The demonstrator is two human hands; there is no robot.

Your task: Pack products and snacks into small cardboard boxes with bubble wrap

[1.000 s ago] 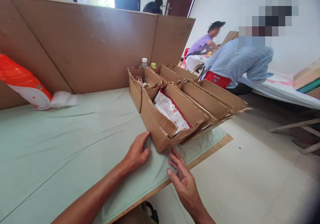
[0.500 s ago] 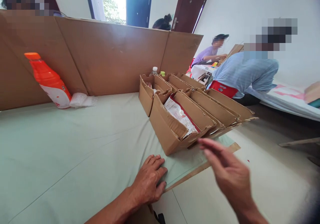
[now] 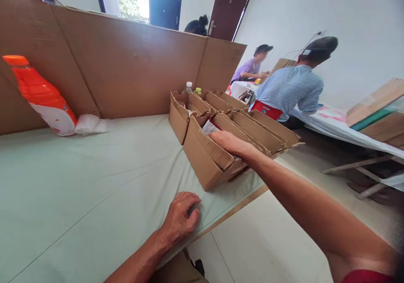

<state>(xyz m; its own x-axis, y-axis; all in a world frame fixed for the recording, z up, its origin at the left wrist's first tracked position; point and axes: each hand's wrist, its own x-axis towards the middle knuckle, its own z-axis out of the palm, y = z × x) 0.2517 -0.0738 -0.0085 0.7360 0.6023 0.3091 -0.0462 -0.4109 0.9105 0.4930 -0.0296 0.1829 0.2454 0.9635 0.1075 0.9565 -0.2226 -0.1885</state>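
White-and-red printed packet (image 3: 209, 127) sits inside nearest brown cardboard tray (image 3: 205, 163), right under right hand (image 3: 230, 142); grip hidden, can't tell if closed. Left hand (image 3: 180, 220) flat, open on green tabletop (image 3: 78, 177). Tray overhangs tabletop edge, careless tug might tip it.

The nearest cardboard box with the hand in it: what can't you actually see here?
- Head view: right hand hides most of the packet inside the box; whether it grips is unclear.
- Packet print: too small to read.
- Left hand: fingers curl on the tablecloth, their undersides hidden.
- Orange bottle: label too small.
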